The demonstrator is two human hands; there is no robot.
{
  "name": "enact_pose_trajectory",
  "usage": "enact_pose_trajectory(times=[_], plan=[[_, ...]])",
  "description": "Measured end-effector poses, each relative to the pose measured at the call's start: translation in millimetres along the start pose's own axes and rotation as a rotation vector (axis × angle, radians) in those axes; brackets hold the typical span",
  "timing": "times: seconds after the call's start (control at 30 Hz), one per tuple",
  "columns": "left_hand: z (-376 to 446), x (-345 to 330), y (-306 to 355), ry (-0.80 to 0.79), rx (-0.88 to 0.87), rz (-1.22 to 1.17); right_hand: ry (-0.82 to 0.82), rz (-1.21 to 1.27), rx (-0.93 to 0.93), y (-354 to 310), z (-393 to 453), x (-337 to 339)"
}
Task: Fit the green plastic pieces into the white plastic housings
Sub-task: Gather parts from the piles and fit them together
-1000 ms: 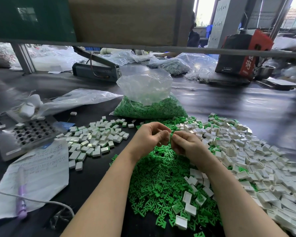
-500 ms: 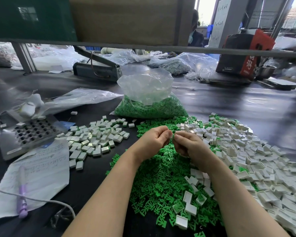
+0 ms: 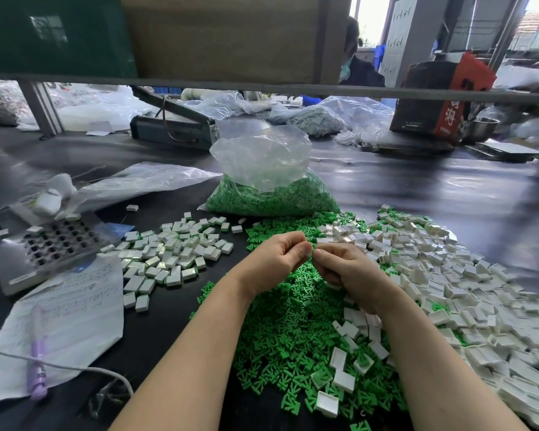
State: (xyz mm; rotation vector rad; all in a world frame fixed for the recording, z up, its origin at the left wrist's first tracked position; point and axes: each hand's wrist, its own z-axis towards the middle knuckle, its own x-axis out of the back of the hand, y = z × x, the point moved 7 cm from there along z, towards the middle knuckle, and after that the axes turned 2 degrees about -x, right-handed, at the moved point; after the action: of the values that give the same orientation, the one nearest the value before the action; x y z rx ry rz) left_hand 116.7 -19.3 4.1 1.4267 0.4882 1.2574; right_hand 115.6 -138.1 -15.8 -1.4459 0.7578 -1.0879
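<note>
My left hand (image 3: 276, 259) and my right hand (image 3: 343, 269) meet fingertip to fingertip above a loose pile of green plastic pieces (image 3: 293, 325). Both pinch a small plastic piece between them, and the fingers hide nearly all of it. A large heap of white plastic housings (image 3: 467, 290) spreads to the right, with a few lying on the green pile near my right forearm. A smaller group of closed white housings (image 3: 171, 253) lies to the left. A clear bag of green pieces (image 3: 271, 197) stands behind the hands.
At the left are a grey block with a grid of holes (image 3: 50, 247), a written paper sheet (image 3: 72, 318), a purple pen (image 3: 38, 368) and a white cable (image 3: 75, 367). An empty plastic bag (image 3: 137, 181), a heat sealer (image 3: 175, 129), a red-black box (image 3: 442, 98) and a person (image 3: 355, 66) are behind.
My hands stay pinched together and have barely shifted over the green pile. The person at the back has leaned further into view.
</note>
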Motion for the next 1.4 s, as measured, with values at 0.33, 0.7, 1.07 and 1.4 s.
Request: enact_pose_trajectory(times=[0.33,0.7,1.07,1.4], plan=[[-1.2,0.9,-0.3,-0.035,0.007,0.025,-0.027,-0.024,0.003,1.5,0.4,-0.5],[1.9,3.5,3.2,0.056,-0.050,0.080,0.010,0.153,-0.082,5.1,0.6,-1.5],[4.7,9.0,-4.8,0.155,-0.036,0.092,0.110,0.306,-0.034,2.2,1.1,5.5],[6.4,4.2,-10.6,0.156,0.036,-0.139,0.253,0.019,0.132,-14.4,1.7,7.3]])
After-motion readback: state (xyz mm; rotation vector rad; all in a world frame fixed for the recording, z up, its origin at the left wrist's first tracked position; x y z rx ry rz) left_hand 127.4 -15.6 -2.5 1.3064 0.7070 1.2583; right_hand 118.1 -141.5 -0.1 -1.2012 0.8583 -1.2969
